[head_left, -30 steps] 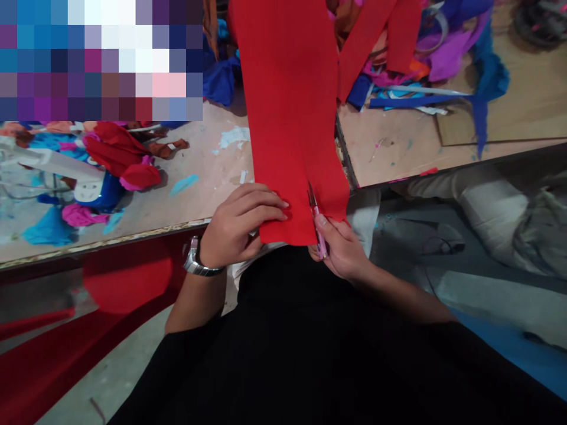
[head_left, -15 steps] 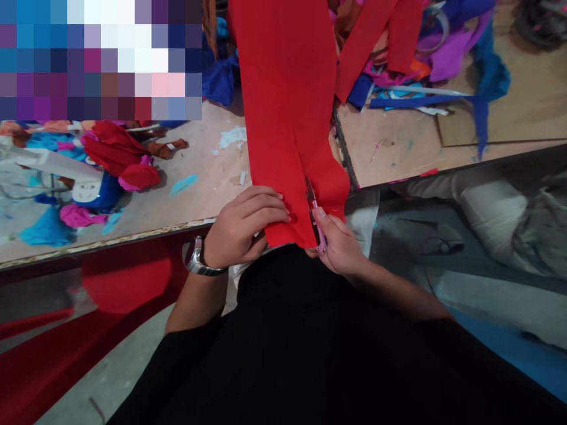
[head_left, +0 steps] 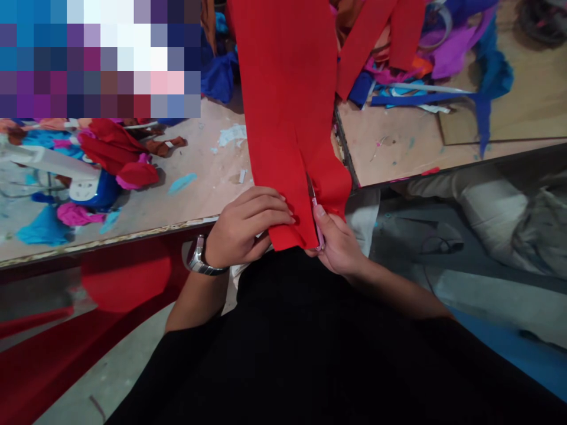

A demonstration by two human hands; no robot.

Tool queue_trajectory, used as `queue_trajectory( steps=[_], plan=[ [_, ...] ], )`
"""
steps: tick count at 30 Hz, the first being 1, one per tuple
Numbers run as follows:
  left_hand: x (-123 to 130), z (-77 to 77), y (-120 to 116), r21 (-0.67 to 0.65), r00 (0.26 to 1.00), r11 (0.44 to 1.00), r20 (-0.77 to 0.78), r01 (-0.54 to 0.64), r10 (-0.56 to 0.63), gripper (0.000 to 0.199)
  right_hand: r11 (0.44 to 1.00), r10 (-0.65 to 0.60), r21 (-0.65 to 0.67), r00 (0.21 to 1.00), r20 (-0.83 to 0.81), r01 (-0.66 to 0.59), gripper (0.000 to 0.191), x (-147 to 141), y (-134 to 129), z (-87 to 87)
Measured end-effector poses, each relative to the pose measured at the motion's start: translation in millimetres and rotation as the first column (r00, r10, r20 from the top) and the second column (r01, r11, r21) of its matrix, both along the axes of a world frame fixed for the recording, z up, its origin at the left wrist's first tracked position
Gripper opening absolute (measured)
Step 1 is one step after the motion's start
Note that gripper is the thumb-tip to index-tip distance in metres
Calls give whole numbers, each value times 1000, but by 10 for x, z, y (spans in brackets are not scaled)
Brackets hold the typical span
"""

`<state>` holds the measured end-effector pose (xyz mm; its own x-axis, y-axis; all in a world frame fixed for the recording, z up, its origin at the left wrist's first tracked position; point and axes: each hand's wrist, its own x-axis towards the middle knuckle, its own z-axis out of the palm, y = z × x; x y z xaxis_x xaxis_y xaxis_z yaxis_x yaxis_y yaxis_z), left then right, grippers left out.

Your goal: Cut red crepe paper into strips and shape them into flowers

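Note:
A long red cloth [head_left: 287, 88] runs down the middle of the view and over the table's front edge. A slit splits its near part into two strips. My left hand [head_left: 250, 224], with a metal watch at the wrist, grips the left strip near its lower end, fingers on top and thumb below. In my right hand [head_left: 334, 239] are pink-handled scissors [head_left: 319, 227], their blades inside the slit and partly hidden by the cloth. The right strip curls beside the blades.
On the wooden table [head_left: 208, 159], a white and blue device [head_left: 84, 186] sits among coloured scraps at left. More scraps [head_left: 456, 50] and a tape roll lie at the back right. Red cloth [head_left: 124, 277] hangs below the left table edge.
The lower end of the left strip has shifted slightly right and down with my left hand. The scissors look more closed, while my right hand has barely moved.

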<state>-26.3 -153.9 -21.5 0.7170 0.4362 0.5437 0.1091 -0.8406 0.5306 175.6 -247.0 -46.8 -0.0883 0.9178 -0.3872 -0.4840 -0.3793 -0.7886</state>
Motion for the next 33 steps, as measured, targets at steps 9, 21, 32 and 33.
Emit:
queue_trajectory(
  steps=[9, 21, 32, 33],
  plan=[
    [7, -20, -4, -9, 1000, 1000, 25, 2, -1, 26, 1000, -21, 14, 999, -38, 22, 55, -43, 14, 20],
    [6, -18, -2, -19, 999, 1000, 35, 14, -13, 26, 1000, -21, 9, 1000, -17, 21, 52, -49, 16, 9],
    [-4, -41, 1, -13, 999, 1000, 44, -12, 13, 27, 1000, -19, -16, 1000, 9, 19, 54, -45, 18, 24],
    [-6, -45, 2, -7, 999, 1000, 38, -19, 19, 28, 1000, -26, -18, 1000, 11, 26, 55, -50, 17, 20]
  ],
)
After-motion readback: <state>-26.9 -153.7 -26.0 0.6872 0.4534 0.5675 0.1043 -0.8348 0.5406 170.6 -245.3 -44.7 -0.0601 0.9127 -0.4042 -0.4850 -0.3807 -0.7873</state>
